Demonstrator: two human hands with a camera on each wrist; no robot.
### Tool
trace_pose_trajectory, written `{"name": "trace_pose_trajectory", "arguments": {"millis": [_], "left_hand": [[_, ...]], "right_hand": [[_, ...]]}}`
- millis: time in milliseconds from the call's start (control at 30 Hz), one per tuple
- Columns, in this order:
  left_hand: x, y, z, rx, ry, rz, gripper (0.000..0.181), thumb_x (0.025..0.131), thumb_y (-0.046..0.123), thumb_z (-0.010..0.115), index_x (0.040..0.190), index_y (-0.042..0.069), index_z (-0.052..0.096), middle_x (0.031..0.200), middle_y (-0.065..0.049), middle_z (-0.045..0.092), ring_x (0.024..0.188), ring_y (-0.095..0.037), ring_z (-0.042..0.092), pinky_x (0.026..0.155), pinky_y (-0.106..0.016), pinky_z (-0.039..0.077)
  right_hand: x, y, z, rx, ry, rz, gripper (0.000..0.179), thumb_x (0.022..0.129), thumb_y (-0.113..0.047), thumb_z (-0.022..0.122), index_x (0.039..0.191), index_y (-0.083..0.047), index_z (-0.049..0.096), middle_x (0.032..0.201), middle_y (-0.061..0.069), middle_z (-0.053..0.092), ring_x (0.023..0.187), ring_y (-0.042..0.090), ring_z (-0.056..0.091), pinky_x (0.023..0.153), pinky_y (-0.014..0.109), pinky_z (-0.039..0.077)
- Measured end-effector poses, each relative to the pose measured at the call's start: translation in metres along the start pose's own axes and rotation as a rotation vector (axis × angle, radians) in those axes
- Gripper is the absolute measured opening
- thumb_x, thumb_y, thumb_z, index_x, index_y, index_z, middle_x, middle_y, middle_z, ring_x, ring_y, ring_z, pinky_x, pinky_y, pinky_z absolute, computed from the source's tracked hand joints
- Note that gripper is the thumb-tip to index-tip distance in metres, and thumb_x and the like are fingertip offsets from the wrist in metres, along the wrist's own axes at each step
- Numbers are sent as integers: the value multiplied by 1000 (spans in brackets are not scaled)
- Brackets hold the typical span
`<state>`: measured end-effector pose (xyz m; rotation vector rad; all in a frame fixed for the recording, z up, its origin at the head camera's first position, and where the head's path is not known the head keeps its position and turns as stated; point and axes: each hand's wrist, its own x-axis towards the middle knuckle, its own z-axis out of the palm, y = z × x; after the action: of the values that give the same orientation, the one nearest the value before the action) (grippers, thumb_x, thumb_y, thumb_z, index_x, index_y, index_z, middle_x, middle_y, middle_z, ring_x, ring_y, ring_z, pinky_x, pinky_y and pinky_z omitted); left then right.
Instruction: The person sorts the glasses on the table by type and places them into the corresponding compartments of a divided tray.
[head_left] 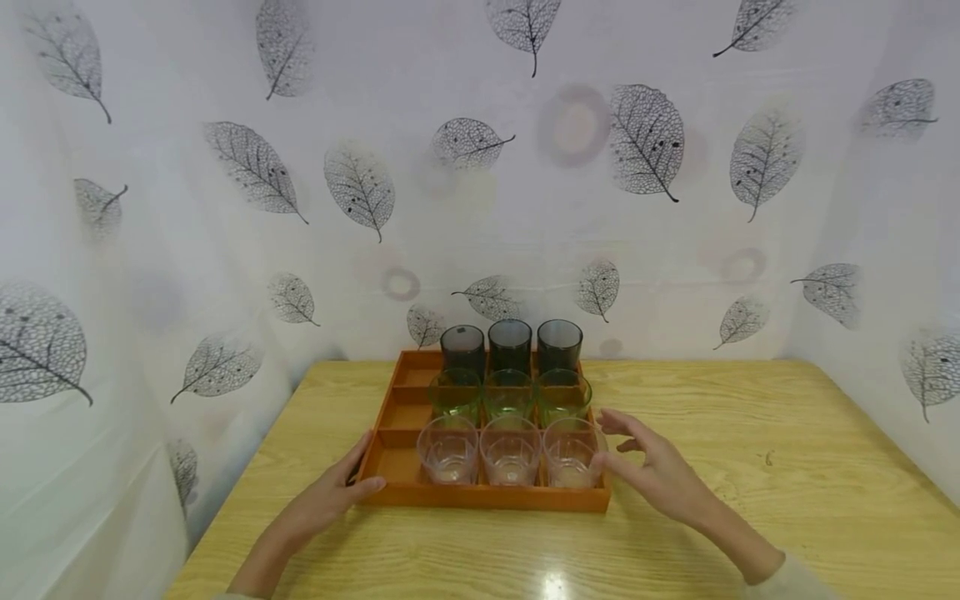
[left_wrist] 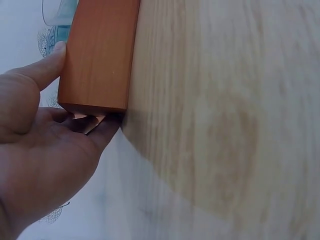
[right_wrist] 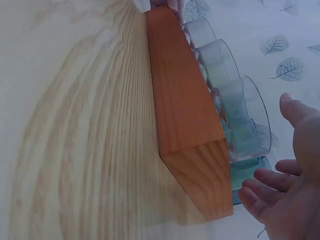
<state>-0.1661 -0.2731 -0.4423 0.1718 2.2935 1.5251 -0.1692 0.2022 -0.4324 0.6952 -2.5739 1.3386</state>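
Note:
An orange-brown wooden tray with dividers stands on the table, filled with drinking glasses in three rows. Dark grey glasses form the back row, green glasses the middle, clear glasses the front. My left hand grips the tray's left side, thumb on the top edge and fingers against the end wall. Beside the front right clear glass, my right hand is spread with thumb and fingers apart, holding nothing. A gap shows between this hand and the glass in the right wrist view.
The light wood-grain table extends to both sides of the tray and in front of it. A pale sheet with a leaf print hangs close behind the tray and along the sides.

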Motion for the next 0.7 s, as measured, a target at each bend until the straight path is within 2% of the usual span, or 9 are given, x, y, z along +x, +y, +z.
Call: {"name": "trace_pose_trajectory", "arguments": {"millis": [133, 233, 333, 467, 533, 700], "left_hand": [[-1, 3, 0, 10, -8, -20, 88, 108, 32, 58, 167, 13, -3, 171, -17, -8, 153, -49, 3, 118, -68, 19], [-1, 5, 0, 52, 0, -29, 89, 106, 33, 61, 167, 11, 0, 171, -21, -2, 152, -52, 12, 116, -67, 26], [-2, 8, -1, 133, 28, -17, 90, 104, 35, 64, 167, 6, 6, 169, -26, 6, 149, -54, 23, 113, -66, 33], [-3, 13, -2, 285, 98, 87, 84, 105, 30, 64, 163, -5, 15, 166, -31, 14, 142, -56, 34, 110, -63, 40], [-3, 18, -1, 397, 143, 156, 80, 105, 27, 63, 161, -9, 18, 165, -34, 16, 142, -57, 33, 111, -65, 37], [-3, 40, 8, 680, 285, 264, 72, 106, 27, 62, 160, -7, 27, 164, -32, 21, 147, -55, 24, 114, -69, 28]], "right_hand": [[1, -2, -5, -117, -8, -9, 60, 104, -26, 66, 153, 0, 44, 147, 22, 54, 123, 40, 58, 92, 57, 54], [2, -5, -9, -202, -24, -13, 62, 105, -31, 63, 155, 0, 42, 152, 24, 47, 132, 46, 50, 100, 67, 46], [4, -6, -12, -281, -32, -48, 65, 105, -33, 62, 157, 0, 39, 157, 24, 42, 141, 47, 41, 109, 69, 35], [8, -6, -16, -387, -45, -121, 68, 105, -34, 62, 159, -1, 36, 161, 23, 37, 145, 47, 35, 112, 70, 30], [9, -6, -19, -439, -48, -153, 69, 105, -35, 61, 160, -1, 35, 163, 22, 34, 147, 47, 32, 112, 70, 30], [14, -6, -26, -578, -70, -217, 76, 105, -43, 59, 163, -5, 29, 167, 18, 28, 152, 44, 24, 114, 68, 28]]}}
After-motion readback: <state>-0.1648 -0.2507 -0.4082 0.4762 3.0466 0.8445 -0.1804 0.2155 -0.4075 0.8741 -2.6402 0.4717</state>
